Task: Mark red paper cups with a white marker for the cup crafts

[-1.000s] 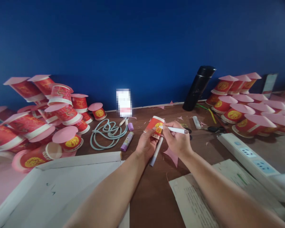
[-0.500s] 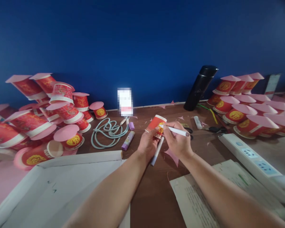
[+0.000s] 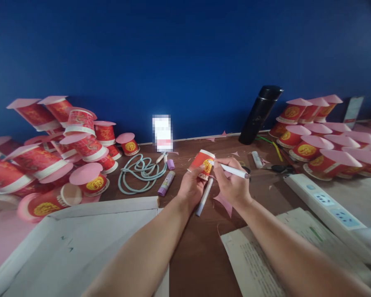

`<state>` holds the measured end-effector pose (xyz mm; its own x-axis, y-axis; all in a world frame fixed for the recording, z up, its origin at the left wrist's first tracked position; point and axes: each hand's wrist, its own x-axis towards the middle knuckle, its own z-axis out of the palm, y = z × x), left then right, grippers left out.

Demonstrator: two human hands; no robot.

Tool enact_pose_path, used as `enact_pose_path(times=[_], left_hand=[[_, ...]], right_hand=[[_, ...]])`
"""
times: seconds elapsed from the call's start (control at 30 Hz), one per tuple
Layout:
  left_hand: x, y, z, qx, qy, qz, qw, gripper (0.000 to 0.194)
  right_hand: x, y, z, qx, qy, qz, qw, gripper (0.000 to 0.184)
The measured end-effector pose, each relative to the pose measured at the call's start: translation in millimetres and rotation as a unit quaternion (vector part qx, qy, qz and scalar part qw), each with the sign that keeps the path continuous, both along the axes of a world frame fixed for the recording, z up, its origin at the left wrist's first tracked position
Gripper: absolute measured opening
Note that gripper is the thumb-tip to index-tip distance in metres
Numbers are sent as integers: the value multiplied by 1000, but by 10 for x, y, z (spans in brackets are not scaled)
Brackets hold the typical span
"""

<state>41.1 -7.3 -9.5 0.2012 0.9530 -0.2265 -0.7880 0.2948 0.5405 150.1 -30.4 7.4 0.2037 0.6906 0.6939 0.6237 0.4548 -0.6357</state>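
My left hand is closed around a red paper cup with a gold emblem and a white rim, held tilted above the table. In my right hand is a white marker pen, gripped between thumb and fingers. Its tip is at the right side of the cup, by the emblem; whether it touches I cannot tell. Below the hands, a second pen lies on the brown table, beside a pink paper scrap.
Red cups with pink paper tops are heaped at left and stacked at right. Around me are a coiled cable, glue stick, black flask, scissors, power strip, white box lid and printed paper.
The cup has shifted slightly left, and more of its gold emblem shows. The marker pen's tip sits nearer the cup's right edge. Both hands keep their holds.
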Motion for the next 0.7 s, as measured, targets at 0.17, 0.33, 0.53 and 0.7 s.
enact_pose_path(times=[0.17, 0.33, 0.53, 0.7], left_hand=[[17, -21, 19, 11, 25, -3, 1000, 33], [20, -39, 38, 26, 26, 1, 999, 33], [15, -40, 29, 31, 21, 2, 999, 33], [7, -23, 31, 18, 19, 10, 1000, 32]], right_hand=[[4, 4, 13, 10, -8, -7, 1000, 8], [4, 14, 16, 3, -15, -12, 1000, 9], [11, 16, 10, -2, -17, -23, 1000, 10], [27, 30, -11, -10, -16, -28, 999, 12]])
